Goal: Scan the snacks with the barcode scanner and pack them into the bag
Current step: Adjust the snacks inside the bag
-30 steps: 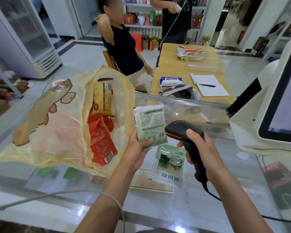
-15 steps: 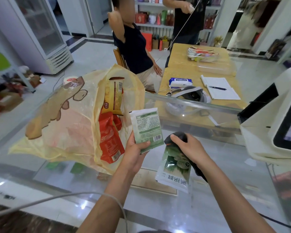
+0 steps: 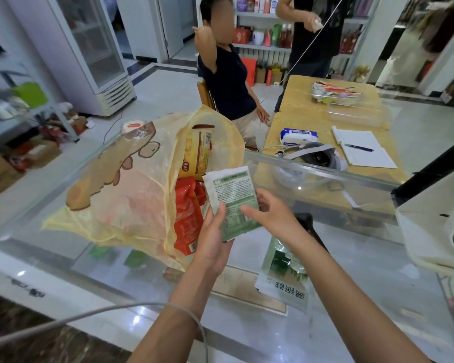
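My left hand (image 3: 215, 239) holds a green and white snack packet (image 3: 230, 195) upright by its lower edge, printed back facing me. My right hand (image 3: 270, 213) is at the packet's right edge, thumb on the front and fingers behind it. The black barcode scanner (image 3: 306, 222) lies on the glass counter just behind my right wrist, mostly hidden. A second green packet (image 3: 283, 271) lies flat on the counter under my right forearm. The yellow plastic bag (image 3: 131, 195) lies open to the left, with a yellow snack (image 3: 197, 153) and a red snack (image 3: 188, 218) inside.
A white checkout terminal (image 3: 430, 231) stands at the right edge of the glass counter (image 3: 351, 297). Beyond the counter is a wooden table (image 3: 299, 108) with a notebook (image 3: 362, 148) and wipes. A seated person (image 3: 228, 82) and a standing one are behind.
My right hand has lowered the scanner, put it down on the counter, and moved left onto the packet held in my left hand. The view has shifted right.
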